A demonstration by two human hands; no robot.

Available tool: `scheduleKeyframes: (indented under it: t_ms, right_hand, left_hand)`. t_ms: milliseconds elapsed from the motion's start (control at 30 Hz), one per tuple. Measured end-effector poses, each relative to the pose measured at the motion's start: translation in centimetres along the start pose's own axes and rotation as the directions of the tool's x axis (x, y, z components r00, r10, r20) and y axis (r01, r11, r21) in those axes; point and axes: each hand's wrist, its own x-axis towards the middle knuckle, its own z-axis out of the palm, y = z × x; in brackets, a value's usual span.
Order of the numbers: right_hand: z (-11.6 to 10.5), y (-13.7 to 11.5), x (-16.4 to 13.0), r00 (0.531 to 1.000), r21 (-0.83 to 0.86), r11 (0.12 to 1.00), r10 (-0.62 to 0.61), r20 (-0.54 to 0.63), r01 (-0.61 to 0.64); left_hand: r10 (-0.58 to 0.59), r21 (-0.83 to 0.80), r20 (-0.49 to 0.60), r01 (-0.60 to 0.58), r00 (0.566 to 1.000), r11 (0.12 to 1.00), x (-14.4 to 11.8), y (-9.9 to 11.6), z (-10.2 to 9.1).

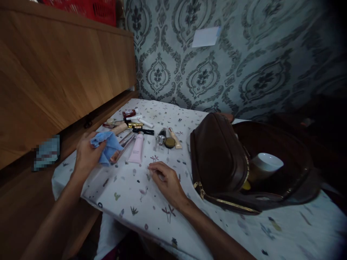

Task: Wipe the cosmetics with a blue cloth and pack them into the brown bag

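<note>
Head view. Brown zip bag [217, 151] lies open on the table [217, 224], flap up, gold zipper along the near edge. Inside: a white cup-like container [267, 161], upright, and something yellow [246, 185] just below it, mostly hidden, kind unclear. Rest of the bag interior is dark; cannot tell what else is in it.

Table has a white cloth with small flower prints. Left of the bag sits a loose row of cosmetics: pink tube [136, 148] lying flat, black mascara-type stick [143, 131], cream tube [175, 138], small round dark-gold pot [170, 143], small silver-capped bottle [162, 137], red-capped item [129, 113] at the far end, several more tubes and pencils beside it, too small to tell apart.

Left hand [88, 153] is raised just over the table's left edge, fingers curled in, thumb and fingers pinching a crumpled blue cloth [107, 147]. The cloth hangs over the near end of the cosmetics row, just beside the pink tube. Forearm comes in from lower left.

Right hand [166, 178] rests palm down on the tablecloth between the pink tube and the bag, fingers bent and close together, tips pointing left. Whether it holds anything under the fingertips cannot be told. Forearm runs in from lower right.

Wooden cabinet [54, 72] stands left, patterned wallpaper [244, 72] behind.
</note>
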Motion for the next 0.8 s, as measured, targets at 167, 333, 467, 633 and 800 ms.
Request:
scheduleKeyframes:
  t_ms: [167,333,467,633,800]
  right_hand:
    - [0.0,0.1,0.2,0.965,0.43,0.864,0.223,0.136,-0.261]
    - [0.2,0.2,0.7,0.882,0.819,0.421,0.426,0.201,-0.39]
    - [-0.4,-0.5,0.9,0.829,0.875,0.289,0.524,0.194,-0.388]
    - [-0.8,-0.7,1.3,0.827,0.903,0.227,0.525,0.202,-0.365]
    - [-1.1,0.3,1.4,0.836,0.923,0.154,0.494,0.238,-0.353]
  left_hand:
    - [0.26,-0.066,-0.105,-0.268,0.96,0.961,-3.7,5.5,0.4]
    - [0.608,-0.1,-0.01,-0.606,0.794,0.789,-8.0,8.6,4.1]
    - [0.703,-0.104,0.05,-0.696,0.71,0.71,-9.4,9.1,5.8]
    - [0.715,-0.366,0.054,-0.652,0.697,0.664,-8.7,9.0,5.6]
    - [0.679,-0.668,0.05,-0.481,0.732,0.568,-8.0,9.2,5.5]
